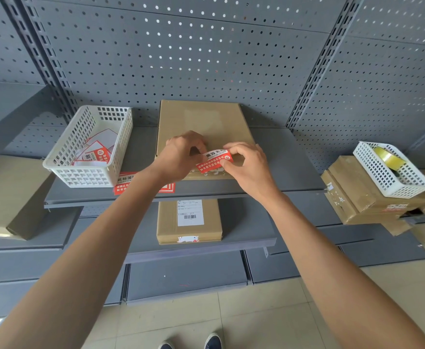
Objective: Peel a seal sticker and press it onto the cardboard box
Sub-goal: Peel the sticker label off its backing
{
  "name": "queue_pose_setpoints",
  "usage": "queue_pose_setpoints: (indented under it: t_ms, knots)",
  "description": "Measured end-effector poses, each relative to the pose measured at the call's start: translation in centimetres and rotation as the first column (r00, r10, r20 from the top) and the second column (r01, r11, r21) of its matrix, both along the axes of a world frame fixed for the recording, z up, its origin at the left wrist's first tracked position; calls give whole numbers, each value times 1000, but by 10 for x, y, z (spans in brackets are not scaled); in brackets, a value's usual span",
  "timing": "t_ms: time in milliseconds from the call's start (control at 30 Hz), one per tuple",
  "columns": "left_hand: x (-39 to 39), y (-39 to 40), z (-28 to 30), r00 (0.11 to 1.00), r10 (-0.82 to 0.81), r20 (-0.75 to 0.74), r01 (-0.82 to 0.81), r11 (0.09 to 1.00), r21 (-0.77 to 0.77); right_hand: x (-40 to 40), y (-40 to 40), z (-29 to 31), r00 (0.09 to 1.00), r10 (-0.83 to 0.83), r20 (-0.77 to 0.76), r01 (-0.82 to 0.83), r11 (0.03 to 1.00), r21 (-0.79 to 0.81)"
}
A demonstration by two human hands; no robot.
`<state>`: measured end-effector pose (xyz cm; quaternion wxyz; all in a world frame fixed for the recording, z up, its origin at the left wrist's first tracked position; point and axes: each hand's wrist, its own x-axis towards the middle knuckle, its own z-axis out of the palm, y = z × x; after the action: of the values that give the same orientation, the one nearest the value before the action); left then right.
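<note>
Grip: left hand point(181, 153) and right hand point(246, 162) both pinch red-and-white seal sticker point(215, 161) over flat brown cardboard box point(204, 119) on grey shelf point(282, 159).

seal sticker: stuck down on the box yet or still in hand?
Still in hand. Left hand and right hand pinch the seal sticker by its ends at the cardboard box front edge; contact underneath cannot tell.

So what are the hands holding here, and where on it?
The red and white seal sticker: left hand pinches its left end, right hand its right end, over the cardboard box.
</note>
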<state>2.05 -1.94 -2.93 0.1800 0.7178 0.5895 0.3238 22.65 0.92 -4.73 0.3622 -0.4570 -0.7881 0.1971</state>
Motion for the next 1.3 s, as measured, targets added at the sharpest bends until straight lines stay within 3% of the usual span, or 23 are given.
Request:
queue_pose_setpoints:
  t_ms: [267, 533, 1300]
  knots:
    - [-4, 0, -2, 1000, -28, 3, 28, 1000, 9, -1, -1, 3, 991, -52, -122, 51, 999, -14]
    - [-5, 0, -4, 998, -48, 39, 47, 999, 16, -17, -6, 5, 998, 36, 51, -40, 996, 77]
    - [-6, -6, 1, 994, -51, 94, 44, 996, 76, -22, -3, 1, 998, 63, 13, -63, 998, 19]
